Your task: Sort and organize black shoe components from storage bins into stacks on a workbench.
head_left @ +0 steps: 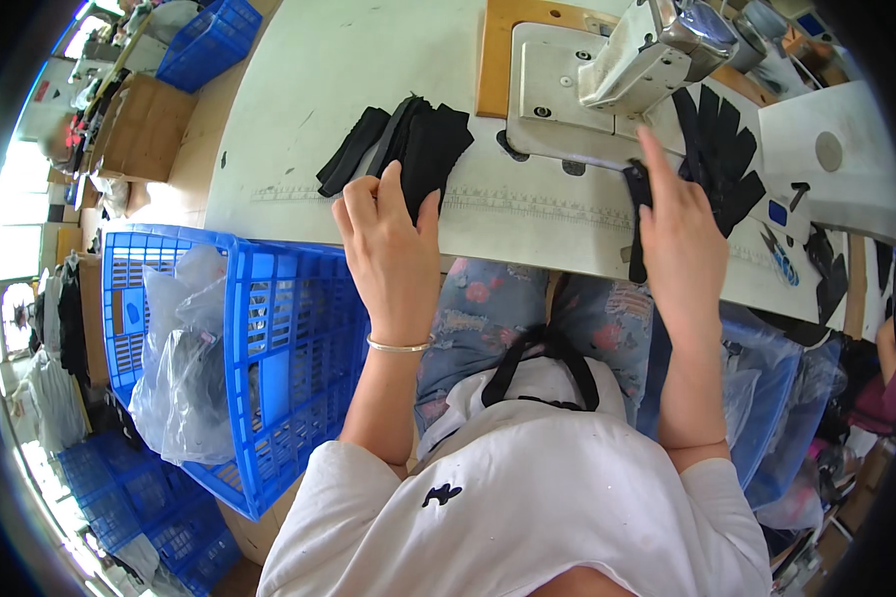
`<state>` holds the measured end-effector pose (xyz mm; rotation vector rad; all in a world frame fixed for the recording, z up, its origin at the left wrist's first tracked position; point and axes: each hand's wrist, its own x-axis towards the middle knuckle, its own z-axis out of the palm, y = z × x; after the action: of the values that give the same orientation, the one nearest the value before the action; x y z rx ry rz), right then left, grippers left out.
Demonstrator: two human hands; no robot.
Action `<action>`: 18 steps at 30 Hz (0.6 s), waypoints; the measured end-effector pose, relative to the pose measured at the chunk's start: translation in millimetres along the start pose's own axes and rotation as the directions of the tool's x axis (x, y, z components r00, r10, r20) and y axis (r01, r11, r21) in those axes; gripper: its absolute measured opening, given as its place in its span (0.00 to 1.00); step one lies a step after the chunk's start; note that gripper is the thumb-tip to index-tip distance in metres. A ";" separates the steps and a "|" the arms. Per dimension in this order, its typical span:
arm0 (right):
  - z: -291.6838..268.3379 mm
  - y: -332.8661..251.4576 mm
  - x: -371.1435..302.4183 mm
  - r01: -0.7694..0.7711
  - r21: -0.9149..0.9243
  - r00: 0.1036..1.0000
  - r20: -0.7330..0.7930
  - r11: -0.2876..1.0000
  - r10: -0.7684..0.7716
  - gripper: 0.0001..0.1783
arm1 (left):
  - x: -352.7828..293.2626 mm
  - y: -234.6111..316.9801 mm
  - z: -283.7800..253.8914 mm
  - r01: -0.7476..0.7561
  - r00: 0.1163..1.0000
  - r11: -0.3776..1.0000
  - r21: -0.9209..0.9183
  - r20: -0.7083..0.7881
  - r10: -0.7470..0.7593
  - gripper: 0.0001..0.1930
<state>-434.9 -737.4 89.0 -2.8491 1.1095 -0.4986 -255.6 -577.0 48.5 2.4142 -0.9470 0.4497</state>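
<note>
On the left of the white sewing table [299, 90], a small pile of black fabric pieces [433, 149] lies fanned out. My left hand [393, 234] is at its near edge, fingers bent, with thumb and fingers closed on the pieces. By the machine's needle area my right hand [682, 234] has its index finger stretched forward. A narrow black fabric strip [637, 214] hangs along its thumb side, gripped by the hand; its other fingers are partly hidden. Beyond this hand more black fabric strips [717, 144] spread out like a fan.
The sewing machine [627, 75] stands at the back. Small scissors [782, 259] lie on the right of the table. A blue crate [234, 368] with clear plastic bags stands against the table's left front. Blue bins [767, 398] sit lower right. A cardboard box [144, 129] is far left.
</note>
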 end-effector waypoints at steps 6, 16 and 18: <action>27.4 -10.9 -11.7 0.215 -0.060 0.976 -0.013 0.975 -0.216 0.28 | 4.9 -1.2 -3.7 0.007 0.999 1.000 0.015 -0.034 -0.006 0.19; 23.9 11.5 0.0 0.080 0.248 0.995 -0.075 0.965 -0.064 0.24 | 11.7 0.2 -18.1 0.104 0.994 0.985 -0.137 -0.024 -0.108 0.17; 24.3 10.5 -4.2 0.103 0.213 0.993 -0.070 0.972 -0.090 0.24 | 10.2 -1.2 -18.6 -0.004 0.988 0.996 -0.091 -0.154 -0.010 0.13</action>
<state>-437.1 -744.3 63.2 -2.7230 0.8674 -0.6710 -249.8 -571.2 68.1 2.2623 -0.8777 0.5707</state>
